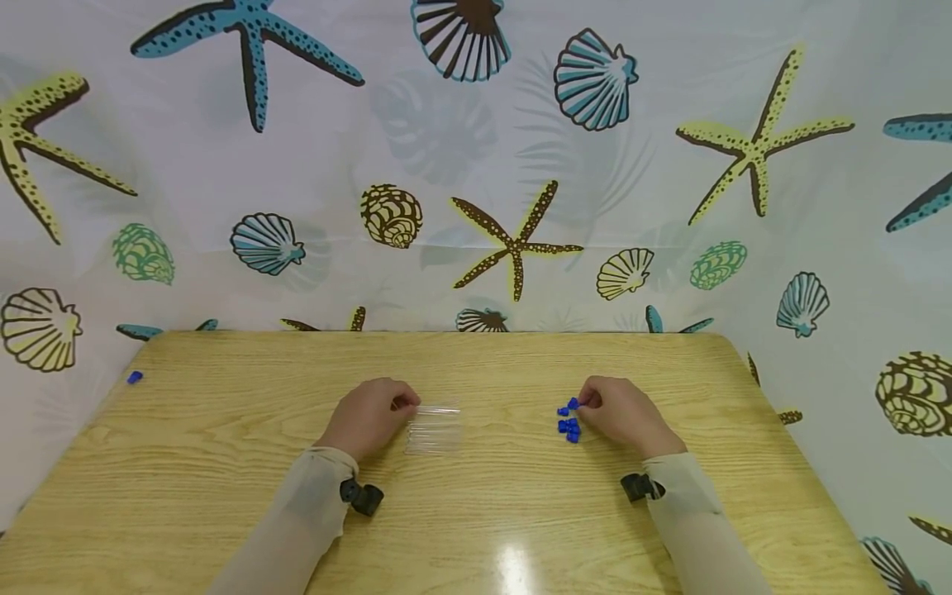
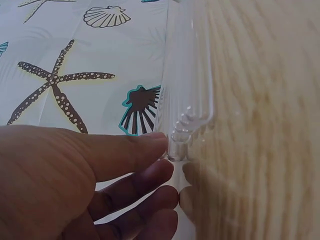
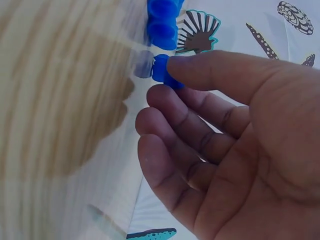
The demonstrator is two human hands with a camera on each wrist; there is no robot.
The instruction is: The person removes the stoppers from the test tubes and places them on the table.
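Note:
Several thin clear tubes (image 1: pixel 433 440) lie side by side on the wooden table, left of the middle. At their left ends, my left hand (image 1: pixel 375 413) pinches the end of the farthest tube (image 1: pixel 439 410) between thumb and fingers. The left wrist view shows the tube ends (image 2: pixel 182 130) stacked in a row beyond the fingertips. Several small blue caps (image 1: pixel 568 428) sit in a loose cluster to the right. My right hand (image 1: pixel 621 413) pinches one blue cap (image 3: pixel 160 67) at the cluster's far side, its other fingers loosely curled; the thumb partly hides the cap.
A lone blue piece (image 1: pixel 135 377) lies by the left edge of the wooden table (image 1: pixel 506 512). Behind and beside the table hangs a white curtain (image 1: pixel 476 140) printed with shells and starfish. Black wrist cameras (image 1: pixel 362 497) are strapped over both sleeves.

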